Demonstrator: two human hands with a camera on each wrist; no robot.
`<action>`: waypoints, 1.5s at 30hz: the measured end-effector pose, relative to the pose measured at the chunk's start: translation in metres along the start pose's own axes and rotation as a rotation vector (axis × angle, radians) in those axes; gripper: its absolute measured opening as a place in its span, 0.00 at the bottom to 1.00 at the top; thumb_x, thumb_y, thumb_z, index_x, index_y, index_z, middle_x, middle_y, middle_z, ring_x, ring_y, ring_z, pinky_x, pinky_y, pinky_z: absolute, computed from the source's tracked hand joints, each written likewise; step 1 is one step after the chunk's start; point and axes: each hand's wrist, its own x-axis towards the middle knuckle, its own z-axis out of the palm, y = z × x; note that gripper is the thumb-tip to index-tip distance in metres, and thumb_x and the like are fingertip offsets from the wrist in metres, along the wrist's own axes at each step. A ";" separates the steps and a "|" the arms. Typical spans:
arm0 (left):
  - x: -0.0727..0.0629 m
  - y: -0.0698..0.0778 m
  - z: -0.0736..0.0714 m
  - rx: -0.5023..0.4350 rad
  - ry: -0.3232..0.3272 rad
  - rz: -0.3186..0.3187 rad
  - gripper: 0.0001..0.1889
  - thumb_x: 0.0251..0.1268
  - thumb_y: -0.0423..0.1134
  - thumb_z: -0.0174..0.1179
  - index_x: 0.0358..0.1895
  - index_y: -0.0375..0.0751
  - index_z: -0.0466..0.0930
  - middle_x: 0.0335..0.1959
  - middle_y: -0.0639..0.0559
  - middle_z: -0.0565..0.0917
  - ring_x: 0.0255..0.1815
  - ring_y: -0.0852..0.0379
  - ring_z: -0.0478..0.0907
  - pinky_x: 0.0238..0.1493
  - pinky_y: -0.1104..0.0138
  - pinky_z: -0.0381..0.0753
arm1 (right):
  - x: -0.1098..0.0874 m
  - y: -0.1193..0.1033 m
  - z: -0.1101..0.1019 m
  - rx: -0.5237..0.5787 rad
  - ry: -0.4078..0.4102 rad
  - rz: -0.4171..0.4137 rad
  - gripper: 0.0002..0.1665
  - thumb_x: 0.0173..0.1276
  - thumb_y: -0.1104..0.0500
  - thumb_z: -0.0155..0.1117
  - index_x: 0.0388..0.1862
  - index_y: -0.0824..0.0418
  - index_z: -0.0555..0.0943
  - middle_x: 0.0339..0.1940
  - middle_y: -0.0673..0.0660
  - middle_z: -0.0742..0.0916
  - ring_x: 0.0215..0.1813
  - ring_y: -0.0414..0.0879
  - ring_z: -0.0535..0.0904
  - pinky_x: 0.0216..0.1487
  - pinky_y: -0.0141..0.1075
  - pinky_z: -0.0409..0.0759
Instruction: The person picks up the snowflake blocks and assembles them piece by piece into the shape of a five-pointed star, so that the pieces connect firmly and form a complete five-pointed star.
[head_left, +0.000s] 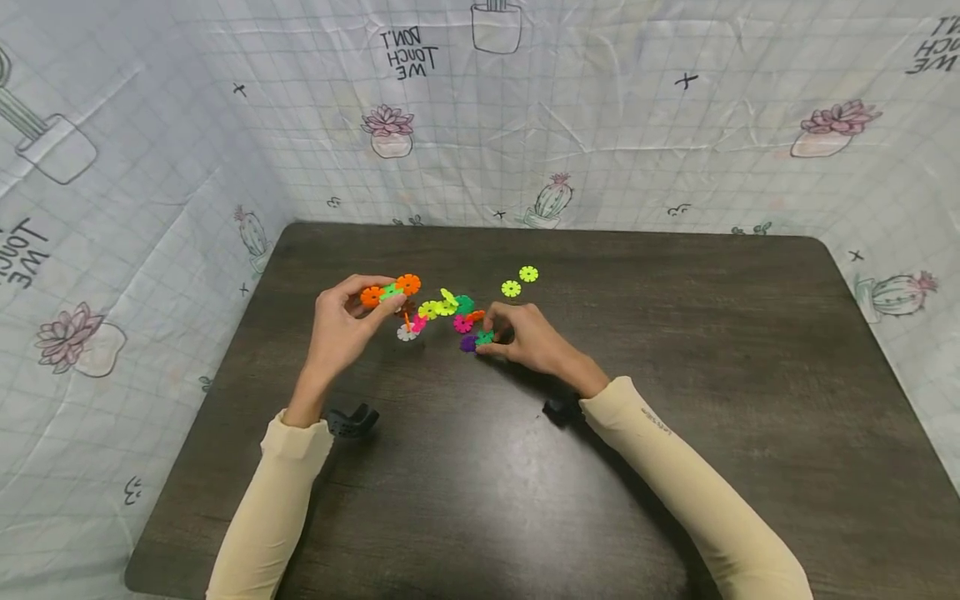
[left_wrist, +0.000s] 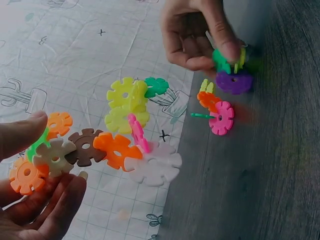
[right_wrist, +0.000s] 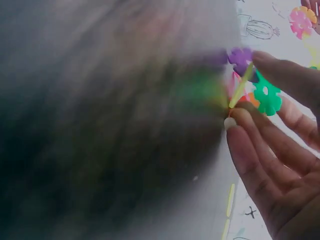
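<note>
My left hand holds a chain of slotted flower-shaped plastic discs between thumb and fingers. An orange disc, a brown disc, a white disc and several yellow, pink and green ones make up this chain. To the right, thumb and fingertips of my right hand pinch a smaller cluster of discs, with a green disc, a purple disc and a yellow disc showing. A pink disc and an orange disc appear joined, just below that hand in the left wrist view.
Two loose yellow discs, one nearer and one farther, lie on the dark table beyond my right hand. A printed white cloth hangs behind the table and along both sides.
</note>
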 end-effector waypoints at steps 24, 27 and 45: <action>-0.006 0.005 0.020 -0.024 -0.085 0.004 0.16 0.67 0.46 0.73 0.54 0.45 0.89 0.54 0.49 0.88 0.35 0.55 0.83 0.50 0.72 0.86 | -0.038 0.004 -0.042 0.037 0.142 0.087 0.19 0.67 0.53 0.77 0.52 0.60 0.86 0.46 0.58 0.91 0.48 0.51 0.89 0.52 0.47 0.90; -0.006 0.007 0.023 -0.039 -0.103 0.014 0.15 0.67 0.46 0.73 0.53 0.47 0.89 0.53 0.50 0.87 0.30 0.53 0.79 0.50 0.71 0.86 | -0.041 -0.002 -0.050 0.103 0.200 0.079 0.17 0.68 0.51 0.76 0.51 0.58 0.88 0.46 0.56 0.91 0.49 0.50 0.88 0.52 0.45 0.90; -0.003 0.029 0.043 -0.034 -0.198 0.065 0.18 0.65 0.47 0.74 0.56 0.47 0.88 0.53 0.51 0.87 0.48 0.54 0.87 0.57 0.55 0.89 | -0.053 -0.026 -0.068 0.407 0.297 0.015 0.15 0.66 0.58 0.78 0.50 0.58 0.89 0.50 0.59 0.91 0.48 0.43 0.91 0.57 0.34 0.88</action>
